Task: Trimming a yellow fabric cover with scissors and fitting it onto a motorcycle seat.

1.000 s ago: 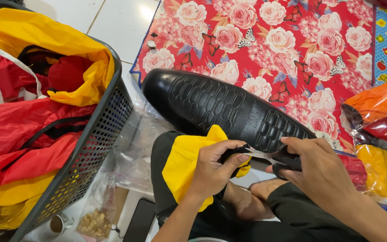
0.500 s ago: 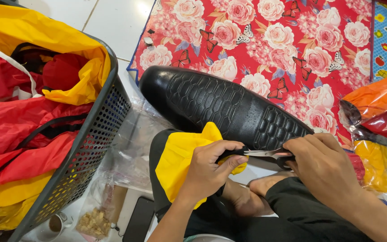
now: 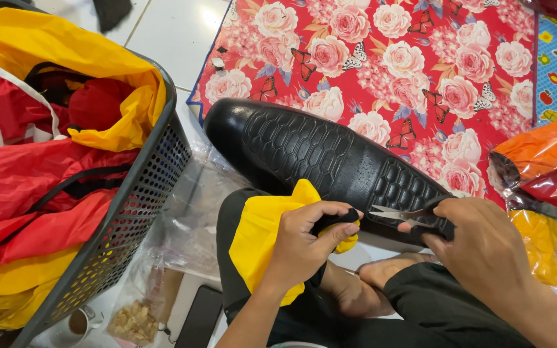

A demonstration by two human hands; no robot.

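Note:
My left hand pinches a piece of yellow and black fabric that lies over my knee. My right hand holds small scissors, whose blades point left at the fabric's edge between my left fingertips. Just behind both hands lies a large black object with an embossed scale pattern, shaped like a long pointed shoe, resting across the floor and the mat.
A dark plastic basket full of red and yellow fabric stands at left. A red floral mat covers the floor behind. Clear bags of orange, red and yellow cloth lie at right. A phone and a small cup sit near my leg.
The view has shifted a little. My hands stay together at the fabric edge, and the scissors have come further into view, with their blades at the fabric.

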